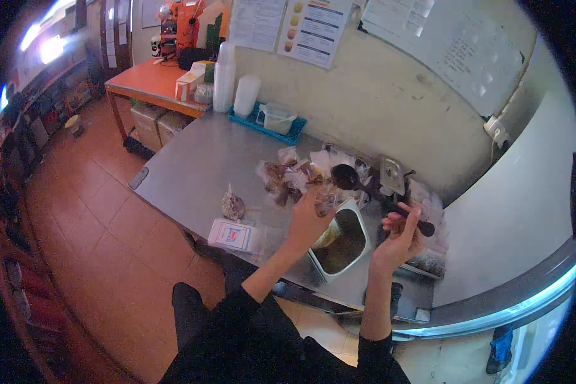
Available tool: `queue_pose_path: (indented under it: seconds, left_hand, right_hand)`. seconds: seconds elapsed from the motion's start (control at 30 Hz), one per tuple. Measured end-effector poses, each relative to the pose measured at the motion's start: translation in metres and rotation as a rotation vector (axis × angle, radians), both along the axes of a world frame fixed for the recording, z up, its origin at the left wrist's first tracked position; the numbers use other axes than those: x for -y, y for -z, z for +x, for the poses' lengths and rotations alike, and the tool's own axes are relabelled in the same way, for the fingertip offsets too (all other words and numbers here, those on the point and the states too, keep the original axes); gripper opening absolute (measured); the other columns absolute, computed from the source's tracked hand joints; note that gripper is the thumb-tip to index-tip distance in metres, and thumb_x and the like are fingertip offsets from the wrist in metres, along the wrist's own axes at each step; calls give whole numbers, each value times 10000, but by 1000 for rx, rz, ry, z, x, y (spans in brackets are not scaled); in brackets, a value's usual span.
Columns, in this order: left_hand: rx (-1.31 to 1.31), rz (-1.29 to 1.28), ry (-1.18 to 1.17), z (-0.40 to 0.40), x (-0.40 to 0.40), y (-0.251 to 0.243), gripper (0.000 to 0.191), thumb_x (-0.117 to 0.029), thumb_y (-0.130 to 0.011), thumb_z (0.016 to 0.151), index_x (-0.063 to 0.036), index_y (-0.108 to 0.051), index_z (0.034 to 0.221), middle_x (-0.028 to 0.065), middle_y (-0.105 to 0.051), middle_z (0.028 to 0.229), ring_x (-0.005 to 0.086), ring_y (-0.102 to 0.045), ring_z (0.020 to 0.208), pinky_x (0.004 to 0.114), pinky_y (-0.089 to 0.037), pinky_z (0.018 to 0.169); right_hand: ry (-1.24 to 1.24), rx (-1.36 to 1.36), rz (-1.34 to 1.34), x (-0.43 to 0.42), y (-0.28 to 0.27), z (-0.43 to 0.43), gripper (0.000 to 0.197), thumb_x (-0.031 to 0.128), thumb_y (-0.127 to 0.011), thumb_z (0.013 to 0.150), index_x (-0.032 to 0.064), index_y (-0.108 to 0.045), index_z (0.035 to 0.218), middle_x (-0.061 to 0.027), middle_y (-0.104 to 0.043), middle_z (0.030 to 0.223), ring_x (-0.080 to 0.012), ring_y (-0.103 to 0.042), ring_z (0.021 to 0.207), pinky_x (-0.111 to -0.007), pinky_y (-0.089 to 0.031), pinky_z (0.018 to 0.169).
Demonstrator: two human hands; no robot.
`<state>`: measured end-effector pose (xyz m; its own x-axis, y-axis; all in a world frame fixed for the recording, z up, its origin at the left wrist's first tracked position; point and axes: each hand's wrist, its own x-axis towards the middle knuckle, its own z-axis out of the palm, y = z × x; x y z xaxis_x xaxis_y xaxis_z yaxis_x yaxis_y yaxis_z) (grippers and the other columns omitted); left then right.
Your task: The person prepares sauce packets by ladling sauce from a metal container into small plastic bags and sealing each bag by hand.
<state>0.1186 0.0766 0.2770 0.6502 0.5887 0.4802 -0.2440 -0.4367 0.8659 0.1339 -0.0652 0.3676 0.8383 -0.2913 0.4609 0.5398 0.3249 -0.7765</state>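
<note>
My right hand (403,230) grips the handle of a black ladle (344,176), its bowl raised up and to the left above the counter. My left hand (308,218) has its fingers around a clear plastic bag (326,201). Below and between both hands sits a rectangular stainless-steel food pan (322,270); dark brown contents line it, with a paler patch partly behind my left hand. Beyond my left hand lies a heap of small clear bags (278,185) with brown filling. Farther left stands one knotted filled bag (233,207) beside a white printed packet (230,235).
Stainless-steel counter (197,153) runs along the wall. At its back, a blue tray (264,127) holds plastic containers. A metal lid (392,175) and more plastic bags (427,216) lie right of the pan. An orange table (144,79) stands at far left; a white panel (504,216) rises at right.
</note>
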Motion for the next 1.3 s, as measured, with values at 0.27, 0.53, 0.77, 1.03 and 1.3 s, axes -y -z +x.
queue_pose_path:
  seconds: [0.27, 0.53, 0.77, 1.03, 1.3]
  left_hand:
    - [57, 34, 4, 1, -2, 4, 504, -146, -757, 723, -47, -537, 1166, 178, -626, 1031, 348, -633, 898, 412, -504, 766]
    - [31, -17, 27, -2, 0, 0, 509, -141, -764, 713, -44, -538, 1159, 181, -633, 1001, 340, -642, 850, 394, -511, 731]
    - [7, -38, 34, 0, 0, -1, 519, -184, -796, 716, -37, -571, 1160, 149, -654, 1037, 275, -657, 930, 367, -523, 815]
    - [-1, 13, -1, -3, 3, -5, 537, -188, -806, 712, -21, -570, 1164, 150, -649, 1077, 263, -662, 936, 357, -529, 808]
    - [58, 55, -40, 4, 0, 7, 506, -166, -802, 711, -36, -583, 1148, 143, -655, 1065, 259, -666, 922, 356, -532, 800]
  right_hand:
    - [-7, 4, -93, 0, 8, -3, 412, 341, -539, 961, -46, -664, 892, -92, -626, 622, -128, -564, 505, -232, -422, 464]
    - [7, 16, -101, 1, 10, -3, 417, 339, -524, 966, -48, -658, 890, -92, -623, 616, -126, -567, 511, -231, -427, 466]
    - [38, 48, -158, 1, 11, -5, 415, 334, -525, 966, -51, -659, 891, -98, -631, 623, -125, -571, 511, -236, -439, 474]
    - [-28, -92, 76, 5, 12, 7, 371, 315, -575, 943, -42, -666, 903, -85, -649, 682, -118, -576, 522, -233, -453, 486]
    - [-167, -193, 226, 5, 11, 16, 330, 299, -599, 933, -25, -660, 937, -63, -636, 690, -83, -577, 574, -194, -454, 510]
